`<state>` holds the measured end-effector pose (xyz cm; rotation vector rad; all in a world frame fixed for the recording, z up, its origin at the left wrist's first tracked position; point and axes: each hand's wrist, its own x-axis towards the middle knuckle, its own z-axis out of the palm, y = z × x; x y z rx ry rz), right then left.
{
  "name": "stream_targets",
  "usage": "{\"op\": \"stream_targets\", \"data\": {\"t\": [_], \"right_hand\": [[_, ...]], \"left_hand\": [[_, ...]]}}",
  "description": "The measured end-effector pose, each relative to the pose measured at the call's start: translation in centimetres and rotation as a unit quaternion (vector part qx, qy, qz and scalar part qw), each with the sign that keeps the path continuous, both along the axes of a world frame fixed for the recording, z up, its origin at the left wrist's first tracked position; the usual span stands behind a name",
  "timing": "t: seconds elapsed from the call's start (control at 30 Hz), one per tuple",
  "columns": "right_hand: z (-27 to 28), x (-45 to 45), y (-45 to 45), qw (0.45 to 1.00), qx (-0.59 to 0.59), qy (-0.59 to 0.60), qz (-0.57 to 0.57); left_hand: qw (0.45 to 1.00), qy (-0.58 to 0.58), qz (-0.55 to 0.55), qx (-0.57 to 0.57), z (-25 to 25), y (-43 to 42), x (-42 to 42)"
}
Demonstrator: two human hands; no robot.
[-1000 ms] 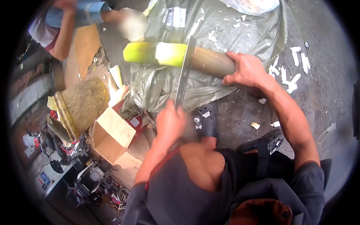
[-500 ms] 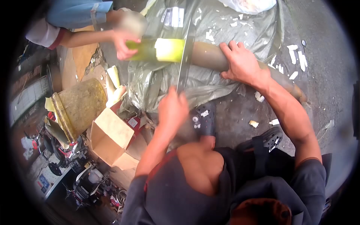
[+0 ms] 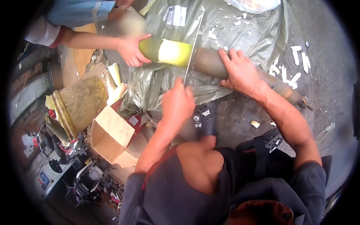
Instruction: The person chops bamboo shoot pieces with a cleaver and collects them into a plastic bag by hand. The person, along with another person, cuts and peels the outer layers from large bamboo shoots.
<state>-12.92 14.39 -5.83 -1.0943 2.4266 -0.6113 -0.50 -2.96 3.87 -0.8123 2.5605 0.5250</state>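
A long stem, perhaps bamboo (image 3: 212, 62), lies across a grey-green plastic sheet (image 3: 161, 84), bright green at its left end and brownish to the right. My left hand (image 3: 178, 99) is closed around the lower end of a long thin saw or blade (image 3: 195, 47), its grip hidden in the fingers. The blade crosses the stem where green meets brown. My right hand (image 3: 242, 73) is wrapped over the brown part from above, thumb on the near side. Another person's hand (image 3: 133, 50) grips the green end.
A dirty yellow bucket (image 3: 84, 101) lies on its side at left, beside an open cardboard box (image 3: 112, 131). White chips (image 3: 296, 56) litter the sheet and ground. A plastic bag (image 3: 255, 4) sits at the top. Motorbikes (image 3: 88, 176) stand at lower left.
The other person's hand has come in from the left and taken hold of the green end. My left hand has moved up and right with the saw, which leans more to the right.
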Motion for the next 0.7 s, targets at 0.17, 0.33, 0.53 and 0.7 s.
{"op": "stream_targets", "data": {"t": [0.17,0.33,0.53,0.7], "right_hand": [[-0.1,-2.0,-0.1,0.997,0.012,-0.071,0.003],[-0.8,-2.1,0.1,0.989,-0.011,-0.146,-0.009],[-0.9,-1.9,0.6,0.989,-0.049,-0.138,-0.013],[-0.9,-2.3,0.4,0.996,-0.037,-0.083,0.002]], "left_hand": [[0.999,-0.026,-0.017,-0.009,1.0,-0.7,5.0],[1.0,0.008,-0.016,-0.001,-0.2,-0.4,-0.7],[0.998,0.006,-0.055,-0.04,0.9,-1.0,3.3],[0.999,-0.01,-0.031,-0.031,0.9,-0.2,5.2]]}}
